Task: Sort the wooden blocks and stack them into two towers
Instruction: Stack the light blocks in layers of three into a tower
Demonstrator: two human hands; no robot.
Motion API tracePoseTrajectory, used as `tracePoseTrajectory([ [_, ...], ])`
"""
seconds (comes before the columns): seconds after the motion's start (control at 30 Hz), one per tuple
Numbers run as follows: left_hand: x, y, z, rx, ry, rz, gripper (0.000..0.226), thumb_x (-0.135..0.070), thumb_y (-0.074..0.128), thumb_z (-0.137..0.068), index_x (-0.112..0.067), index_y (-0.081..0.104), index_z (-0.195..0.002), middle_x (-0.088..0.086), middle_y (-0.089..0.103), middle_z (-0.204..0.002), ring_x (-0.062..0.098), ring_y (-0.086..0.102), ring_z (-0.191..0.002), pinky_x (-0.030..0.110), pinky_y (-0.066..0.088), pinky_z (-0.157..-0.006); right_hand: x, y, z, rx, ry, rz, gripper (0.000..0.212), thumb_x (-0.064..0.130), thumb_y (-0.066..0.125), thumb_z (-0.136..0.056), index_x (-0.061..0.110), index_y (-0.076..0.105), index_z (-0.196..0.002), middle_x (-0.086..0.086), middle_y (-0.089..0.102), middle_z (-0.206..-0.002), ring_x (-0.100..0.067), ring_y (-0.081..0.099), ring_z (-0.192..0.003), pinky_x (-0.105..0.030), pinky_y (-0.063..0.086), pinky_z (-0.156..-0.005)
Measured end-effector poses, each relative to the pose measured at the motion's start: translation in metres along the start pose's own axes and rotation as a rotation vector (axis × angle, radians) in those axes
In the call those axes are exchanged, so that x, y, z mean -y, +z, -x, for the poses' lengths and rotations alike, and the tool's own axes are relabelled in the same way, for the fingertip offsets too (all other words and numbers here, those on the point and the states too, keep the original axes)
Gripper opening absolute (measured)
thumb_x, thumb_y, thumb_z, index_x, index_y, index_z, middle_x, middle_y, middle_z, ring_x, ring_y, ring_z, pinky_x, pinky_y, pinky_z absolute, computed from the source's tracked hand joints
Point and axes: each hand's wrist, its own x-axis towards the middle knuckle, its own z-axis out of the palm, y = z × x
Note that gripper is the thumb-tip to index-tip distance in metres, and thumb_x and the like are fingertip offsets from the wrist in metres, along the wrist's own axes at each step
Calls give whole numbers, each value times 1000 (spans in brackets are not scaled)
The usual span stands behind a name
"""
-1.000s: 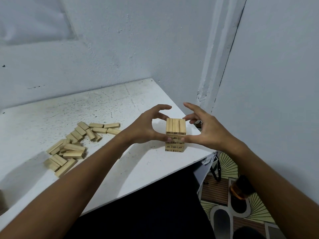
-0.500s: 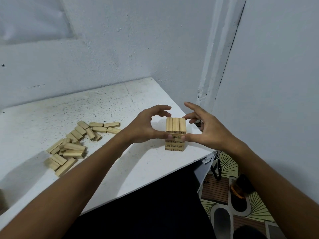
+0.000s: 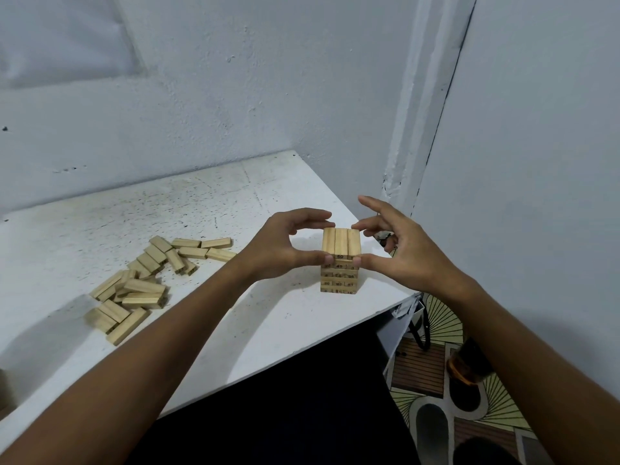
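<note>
A short tower of wooden blocks (image 3: 340,263) stands near the right front corner of the white table (image 3: 235,203), several layers high, with numbers printed on the block ends. Its top layer is three blocks side by side. My left hand (image 3: 281,250) pinches that top layer from the left, thumb on the front edge and forefinger at the back. My right hand (image 3: 399,253) mirrors it on the right, thumb at the front and forefinger touching the back corner. A loose pile of wooden blocks (image 3: 144,283) lies scattered on the table's left part.
The tower stands close to the table's right edge (image 3: 385,303), with a drop to a patterned floor (image 3: 436,330) beyond. A white wall and corner post (image 3: 419,129) rise behind the table. A dark orange object (image 3: 466,367) sits on the floor.
Both thumbs have slid a little up the tower's front to the top layer. The tower and the loose pile have not moved.
</note>
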Motion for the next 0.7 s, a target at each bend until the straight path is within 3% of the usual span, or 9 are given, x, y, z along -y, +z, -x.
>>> tracePoseTrajectory([
  [0.37, 2, 0, -2, 12, 20, -20, 64, -24, 86, -72, -24, 58, -129, -17, 65, -123, -11, 53, -116, 17, 38, -92, 2, 0, 1, 3, 3, -6, 88, 28, 83, -74, 39, 33, -145, 17, 61, -119, 3, 55, -108, -18, 40, -76],
  [0.53, 1, -2, 3, 16, 12, -71, 75, -48, 79, -64, -30, 57, -133, -18, 57, -134, -4, 48, -125, 23, 39, -99, 7, -3, 2, -29, -20, 29, 80, 26, 82, -74, 36, 40, -142, 13, 57, -125, -1, 52, -109, -18, 40, -77],
  [0.7, 6, -21, 21, -41, -1, -94, 67, -52, 73, -70, -30, 58, -132, -21, 58, -131, -7, 48, -122, 22, 40, -99, 33, 3, 0, -164, -199, 333, 57, 24, 76, -81, 20, 55, -134, 0, 57, -132, -16, 51, -120, -28, 42, -93],
])
